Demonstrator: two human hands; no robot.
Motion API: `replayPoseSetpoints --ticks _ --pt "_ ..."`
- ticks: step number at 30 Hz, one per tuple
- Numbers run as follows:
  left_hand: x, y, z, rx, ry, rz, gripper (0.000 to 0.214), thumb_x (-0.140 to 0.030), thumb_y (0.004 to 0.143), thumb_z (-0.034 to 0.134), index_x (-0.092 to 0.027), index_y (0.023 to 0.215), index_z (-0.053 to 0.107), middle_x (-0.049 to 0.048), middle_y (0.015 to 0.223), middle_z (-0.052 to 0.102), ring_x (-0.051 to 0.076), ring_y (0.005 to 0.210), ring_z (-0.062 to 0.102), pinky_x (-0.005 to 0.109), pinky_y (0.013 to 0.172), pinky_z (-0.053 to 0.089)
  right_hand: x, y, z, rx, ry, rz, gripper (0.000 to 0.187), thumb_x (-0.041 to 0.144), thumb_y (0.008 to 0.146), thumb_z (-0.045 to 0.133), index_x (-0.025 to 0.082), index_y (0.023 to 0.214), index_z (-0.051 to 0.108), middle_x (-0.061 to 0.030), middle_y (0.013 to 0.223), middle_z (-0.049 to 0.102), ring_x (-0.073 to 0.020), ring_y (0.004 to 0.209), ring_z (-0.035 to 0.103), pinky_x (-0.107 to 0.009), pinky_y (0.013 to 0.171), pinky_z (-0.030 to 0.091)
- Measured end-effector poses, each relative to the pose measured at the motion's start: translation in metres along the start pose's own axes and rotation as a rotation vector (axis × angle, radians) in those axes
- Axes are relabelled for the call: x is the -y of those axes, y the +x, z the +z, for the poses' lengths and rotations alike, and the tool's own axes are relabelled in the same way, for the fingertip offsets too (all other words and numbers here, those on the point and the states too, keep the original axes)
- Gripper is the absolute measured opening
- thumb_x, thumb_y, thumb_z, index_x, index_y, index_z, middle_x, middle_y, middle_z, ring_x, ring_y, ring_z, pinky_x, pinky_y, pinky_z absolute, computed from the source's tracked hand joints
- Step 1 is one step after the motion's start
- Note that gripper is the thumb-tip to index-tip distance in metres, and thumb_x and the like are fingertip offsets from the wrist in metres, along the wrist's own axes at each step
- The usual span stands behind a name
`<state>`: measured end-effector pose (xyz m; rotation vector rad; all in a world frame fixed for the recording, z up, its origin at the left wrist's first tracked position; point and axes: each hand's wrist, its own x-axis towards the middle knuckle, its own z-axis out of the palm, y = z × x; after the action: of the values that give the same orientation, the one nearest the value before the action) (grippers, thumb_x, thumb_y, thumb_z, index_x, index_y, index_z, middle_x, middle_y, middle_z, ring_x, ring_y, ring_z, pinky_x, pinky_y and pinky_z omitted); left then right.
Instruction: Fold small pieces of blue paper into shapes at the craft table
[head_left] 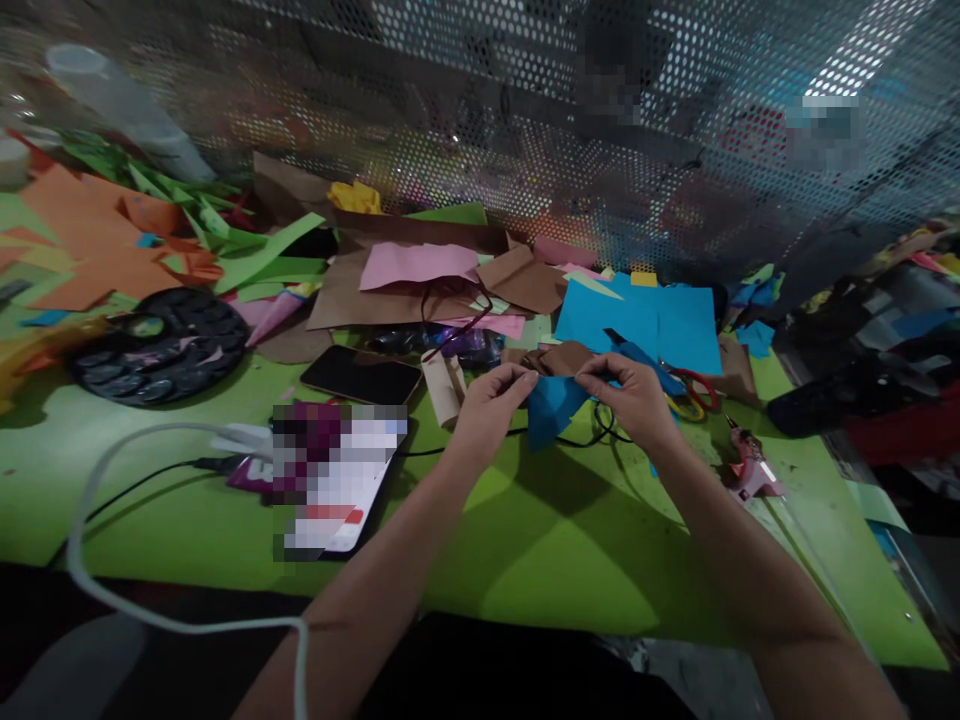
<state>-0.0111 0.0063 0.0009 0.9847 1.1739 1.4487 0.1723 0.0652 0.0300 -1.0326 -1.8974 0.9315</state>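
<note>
Left hand (489,405) and right hand (634,395) pinch the blue paper (551,408) by its upper corners; its narrow tip points down-left.

Both bare forearms reach forward from the lower part of the view and converge, the left forearm (397,540) slanting up toward the right and the right forearm (739,540) slanting up toward the left. The left hand (487,405) and the right hand (634,395) face each other at about the same height, near but apart, backs partly upward. Each pinches thumb against forefinger, and the left wrist looks nearly straight.
</note>
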Motion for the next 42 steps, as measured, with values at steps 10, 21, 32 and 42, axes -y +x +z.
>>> replayPoseSetpoints --ticks 10,21,32,42 --pt "0.007 0.009 -0.004 -0.124 -0.145 -0.105 0.032 -0.045 0.072 0.074 -0.017 0.079 0.061 -0.0031 0.053 0.054 0.008 0.045 0.05 0.016 0.039 0.033 -0.001 -0.004 0.004 -0.124 0.21 0.011 0.04 0.039 0.082 0.067 0.026 0.119 0.058 -0.0049 0.106 0.063 -0.0178 0.091 0.06 -0.031 0.08 0.05" --pt "0.013 0.009 0.0 -0.106 -0.236 -0.163 0.04 -0.044 0.067 0.079 -0.017 0.087 0.058 0.0009 0.066 0.064 0.014 0.056 0.065 0.014 0.035 0.027 -0.011 -0.006 0.019 -0.08 0.217 0.109 0.028 0.043 0.077 0.068 0.02 0.091 0.063 -0.0028 0.09 0.063 -0.0157 0.077 0.055 -0.028 0.07 0.044" --pt "0.003 0.0 0.004 0.046 0.005 -0.109 0.028 -0.045 0.079 0.068 -0.016 0.08 0.066 0.0028 0.07 0.066 0.013 0.065 0.062 0.021 0.054 0.046 -0.013 -0.004 0.016 -0.072 0.092 0.051 0.032 0.041 0.08 0.064 0.02 0.064 0.047 0.0025 0.066 0.041 -0.013 0.065 0.04 -0.027 0.06 0.033" --pt "0.001 -0.003 0.003 0.042 0.408 0.15 0.026 -0.042 0.087 0.06 -0.018 0.076 0.065 0.0005 0.066 0.064 0.014 0.064 0.056 0.024 0.059 0.041 -0.013 -0.004 0.018 -0.06 0.343 0.145 0.04 0.042 0.07 0.077 0.02 0.1 0.062 -0.0034 0.087 0.068 -0.0194 0.082 0.062 -0.033 0.076 0.051"
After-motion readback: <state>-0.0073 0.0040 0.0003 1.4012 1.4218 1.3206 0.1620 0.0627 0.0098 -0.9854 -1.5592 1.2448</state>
